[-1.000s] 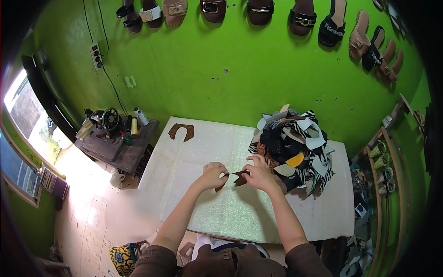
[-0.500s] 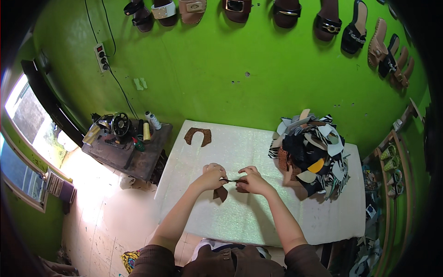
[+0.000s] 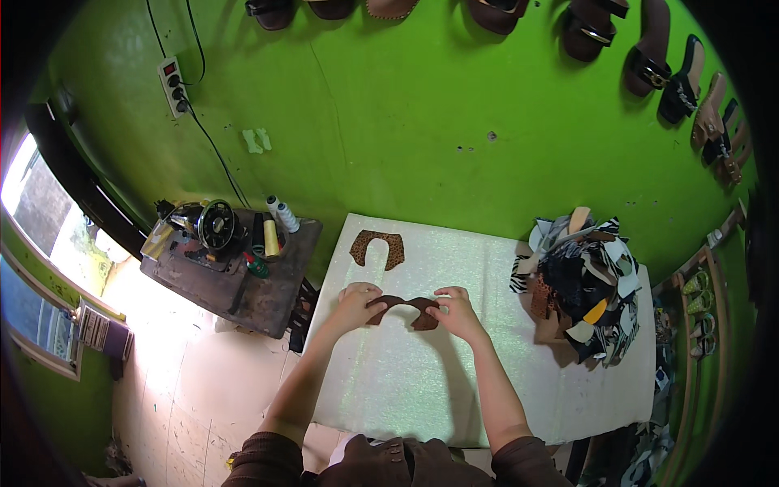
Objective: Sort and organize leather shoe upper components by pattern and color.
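Note:
Both my hands hold a brown, curved, leather-like cut piece (image 3: 425,318) just over the white-covered table (image 3: 503,398). My left hand (image 3: 355,307) pinches its left end and my right hand (image 3: 458,315) grips its right end. Between them the piece arches, with a narrow middle and a broader lobe hanging on each side. Beyond my left hand a spotted brown U-shaped cut piece (image 3: 393,250) lies flat on the table, its opening toward me.
A heap of mixed scraps (image 3: 588,284) covers the table's right side. At the left stands a dark sewing machine (image 3: 215,225) on its own table (image 3: 280,300), with thread spools (image 3: 270,238) beside it. Sandals (image 3: 649,65) hang on the green wall.
The brown piece has been opened out from a folded, twisted shape into an arch between my hands. My hands have moved slightly apart. The whole view has shifted and turned a little.

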Demonstrator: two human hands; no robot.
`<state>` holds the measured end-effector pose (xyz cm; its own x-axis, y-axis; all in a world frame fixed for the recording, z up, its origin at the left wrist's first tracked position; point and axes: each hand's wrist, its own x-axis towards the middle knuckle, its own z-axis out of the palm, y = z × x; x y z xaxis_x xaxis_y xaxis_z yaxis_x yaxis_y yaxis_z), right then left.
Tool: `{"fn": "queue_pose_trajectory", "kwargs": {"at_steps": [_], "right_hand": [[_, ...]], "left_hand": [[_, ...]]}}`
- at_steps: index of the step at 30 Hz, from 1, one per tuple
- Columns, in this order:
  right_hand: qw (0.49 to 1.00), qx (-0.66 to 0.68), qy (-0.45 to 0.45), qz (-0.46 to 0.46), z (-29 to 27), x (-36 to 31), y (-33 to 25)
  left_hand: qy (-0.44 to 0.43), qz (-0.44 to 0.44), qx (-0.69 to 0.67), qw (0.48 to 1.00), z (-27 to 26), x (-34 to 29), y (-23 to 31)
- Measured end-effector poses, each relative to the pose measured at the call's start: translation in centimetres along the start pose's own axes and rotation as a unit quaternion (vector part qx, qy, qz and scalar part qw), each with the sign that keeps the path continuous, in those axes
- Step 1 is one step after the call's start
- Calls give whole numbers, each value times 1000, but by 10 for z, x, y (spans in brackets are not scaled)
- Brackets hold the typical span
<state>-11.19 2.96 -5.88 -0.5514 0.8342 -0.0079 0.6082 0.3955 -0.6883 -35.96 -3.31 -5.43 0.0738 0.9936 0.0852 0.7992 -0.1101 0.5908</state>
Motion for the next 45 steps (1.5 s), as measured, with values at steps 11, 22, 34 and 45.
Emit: {"fn": "queue_pose_trajectory", "kwargs": {"at_steps": [11, 22, 34, 45], "right_hand": [[986, 121, 111, 11, 53, 88, -14], [952, 233, 158, 117, 104, 187, 33], [968, 95, 204, 115, 110, 220, 39], [964, 45, 253, 74, 111, 219, 23]], "left_hand": [[60, -57, -104, 991, -23, 50, -58], [105, -133, -159, 973, 12, 126, -140], [132, -114, -40, 984, 35, 160, -151], [162, -133, 19, 978, 32, 161, -146]]}}
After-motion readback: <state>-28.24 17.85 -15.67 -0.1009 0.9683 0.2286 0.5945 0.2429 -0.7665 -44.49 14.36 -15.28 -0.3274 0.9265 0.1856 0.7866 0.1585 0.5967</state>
